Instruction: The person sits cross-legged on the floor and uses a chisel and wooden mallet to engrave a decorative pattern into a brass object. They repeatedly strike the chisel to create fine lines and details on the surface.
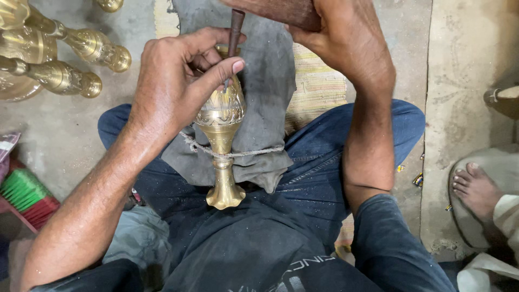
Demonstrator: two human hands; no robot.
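A brass vase-shaped piece [220, 130] with engraved patterns lies on a grey cloth [265, 81] over my lap, tied down by a thin rope [243, 153] around its neck. My left hand [178, 81] pinches a dark metal chisel [235, 30] between thumb and fingers, its tip set on the brass body. At the top of the view, my right hand [346, 43] grips a brown wooden mallet [281, 11] just above the chisel's head. The mallet's head runs out of frame.
Several finished brass pieces [81, 59] lie on the concrete floor at upper left. A green and red brush-like item [24, 194] sits at the left edge. Another person's bare foot [476, 189] rests at lower right. A woven mat [319, 81] lies under the cloth.
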